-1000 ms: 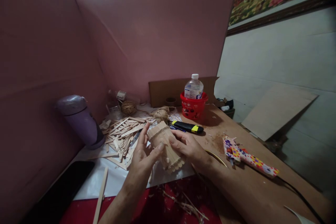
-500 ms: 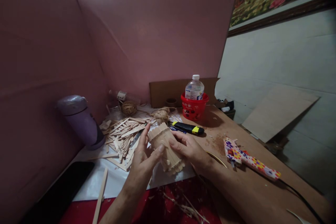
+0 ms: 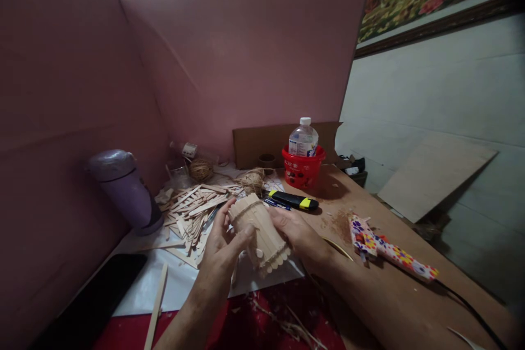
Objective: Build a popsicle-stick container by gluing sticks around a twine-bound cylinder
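Between my hands is a small barrel-like piece made of wooden craft sticks, tilted, with a band of twine near each end. My left hand grips its left side, the thumb lying on the front. Around the right side curls my right hand, its fingers partly hidden behind the piece. A heap of loose craft sticks lies just beyond my left hand. Past the right hand rests a black and yellow utility knife.
Balls of twine lie behind the heap. A red bucket holds a plastic bottle. On the right is a flower-patterned glue gun with a cord. A purple tumbler and a black flat object are at left.
The stick piece has turned slightly in my hands, showing more of its front and scalloped lower edge. My right thumb has slid back toward its right side.
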A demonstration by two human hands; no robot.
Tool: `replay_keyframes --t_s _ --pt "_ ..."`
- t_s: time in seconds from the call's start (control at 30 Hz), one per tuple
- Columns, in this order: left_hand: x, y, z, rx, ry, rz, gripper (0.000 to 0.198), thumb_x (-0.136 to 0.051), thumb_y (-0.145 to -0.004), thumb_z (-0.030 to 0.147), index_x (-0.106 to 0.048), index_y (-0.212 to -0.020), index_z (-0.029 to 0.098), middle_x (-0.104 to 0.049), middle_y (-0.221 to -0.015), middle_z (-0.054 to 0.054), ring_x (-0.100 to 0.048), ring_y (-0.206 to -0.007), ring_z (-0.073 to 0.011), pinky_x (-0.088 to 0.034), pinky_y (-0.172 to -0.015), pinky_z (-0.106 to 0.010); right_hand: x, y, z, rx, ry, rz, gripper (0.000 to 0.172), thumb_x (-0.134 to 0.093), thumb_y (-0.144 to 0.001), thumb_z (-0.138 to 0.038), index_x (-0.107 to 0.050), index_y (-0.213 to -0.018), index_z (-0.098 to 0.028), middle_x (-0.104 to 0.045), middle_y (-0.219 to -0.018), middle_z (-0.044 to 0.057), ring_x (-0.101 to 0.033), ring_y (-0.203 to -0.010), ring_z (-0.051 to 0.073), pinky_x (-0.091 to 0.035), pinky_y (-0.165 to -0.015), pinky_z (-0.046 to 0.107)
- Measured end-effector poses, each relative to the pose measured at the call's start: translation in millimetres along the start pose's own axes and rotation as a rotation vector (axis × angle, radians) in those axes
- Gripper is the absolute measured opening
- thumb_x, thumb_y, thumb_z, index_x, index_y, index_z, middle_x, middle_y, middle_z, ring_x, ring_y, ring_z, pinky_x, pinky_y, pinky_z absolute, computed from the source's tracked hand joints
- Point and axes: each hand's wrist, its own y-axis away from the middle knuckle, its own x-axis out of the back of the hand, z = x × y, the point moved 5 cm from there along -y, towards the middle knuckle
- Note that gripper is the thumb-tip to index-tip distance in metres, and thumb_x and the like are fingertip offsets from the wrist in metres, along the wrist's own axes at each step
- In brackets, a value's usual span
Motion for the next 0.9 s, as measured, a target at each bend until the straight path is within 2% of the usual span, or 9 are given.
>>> replay_keyframes --t_s 0.1,0.17,0.5,0.63,0.73,0.8,0.9 --pt "-0.1 0.4 1.9 -0.026 -0.035 0.003 0.066 -0.073 -0.071 0.033 -0.045 -0.13 0.024 -0.059 -0.128 -0.012 -0.062 -0.107 -0.028 -0.055 -0.078 -0.033 0.2 0.3 -6.8 0.079 0.085 0.004 0.047 -0.066 -0.079 -0.049 -0.063 -0.115 -0.02 -0.068 -0.115 0.01 -0.061 -0.111 0.027 -0.049 -0.092 0.04" --pt "-0.4 0.7 2.7 -0.039 -0.057 0.003 0.067 -0.073 -0.072 0.033 -0.043 -0.131 0.025 -0.057 -0.128 -0.012 -0.061 -0.107 -0.0281 -0.056 -0.076 -0.033 0.3 -0.3 -8.2 0.126 0.121 -0.006 0.05 -0.07 -0.076 -0.043 -0.06 -0.119 -0.019 -0.066 -0.119 0.011 -0.06 -0.112 0.027 -0.047 -0.095 0.042" --pt "2.1 -2.3 -4.0 -0.047 -0.086 -0.038 0.066 -0.071 -0.074 0.033 -0.042 -0.133 0.025 -0.052 -0.135 -0.012 -0.058 -0.114 -0.0286 -0.053 -0.086 -0.035 2.2 0.2 -4.2 0.148 0.156 -0.01 0.043 -0.068 -0.079 -0.038 -0.061 -0.118 -0.02 -0.067 -0.117 0.01 -0.062 -0.108 0.026 -0.048 -0.092 0.043" --pt "2.2 -3.8 -4.0 -0.057 -0.107 -0.014 0.067 -0.075 -0.071 0.035 -0.045 -0.13 0.022 -0.057 -0.128 -0.014 -0.063 -0.104 -0.0269 -0.056 -0.071 -0.029 1.1 -1.4 -4.6 0.115 0.124 -0.004 0.043 -0.069 -0.076 -0.038 -0.063 -0.114 -0.019 -0.067 -0.116 0.01 -0.062 -0.104 0.026 -0.048 -0.091 0.043" --pt "2.2 -4.4 -3.0 -0.059 -0.117 0.004 0.064 -0.075 -0.071 0.034 -0.048 -0.127 0.021 -0.061 -0.117 -0.012 -0.066 -0.089 -0.0219 -0.055 -0.061 -0.025 2.1 -4.0 -1.7 0.101 0.118 0.007 0.044 -0.071 -0.074 -0.038 -0.063 -0.113 -0.019 -0.067 -0.114 0.01 -0.062 -0.102 0.025 -0.048 -0.089 0.042" --pt "2.5 -4.7 -1.4 -0.069 -0.123 0.001 0.062 -0.075 -0.072 0.034 -0.048 -0.126 0.021 -0.062 -0.116 -0.011 -0.065 -0.083 -0.0189 -0.054 -0.059 -0.023 4.1 -5.5 -0.4 0.094 0.118 0.015 0.043 -0.069 -0.076 -0.04 -0.064 -0.113 -0.019 -0.068 -0.11 0.009 -0.062 -0.102 0.025 -0.048 -0.088 0.041" --pt "4.4 -4.8 2.5 -0.106 -0.127 0.023 0.056 -0.074 -0.073 0.032 -0.052 -0.123 0.021 -0.061 -0.119 -0.01 -0.064 -0.085 -0.0176 -0.052 -0.058 -0.021 9.6 -6.1 -0.9 0.074 0.104 0.061 0.038 -0.062 -0.081 -0.046 -0.066 -0.108 -0.02 -0.069 -0.106 0.007 -0.061 -0.103 0.025 -0.048 -0.088 0.04"
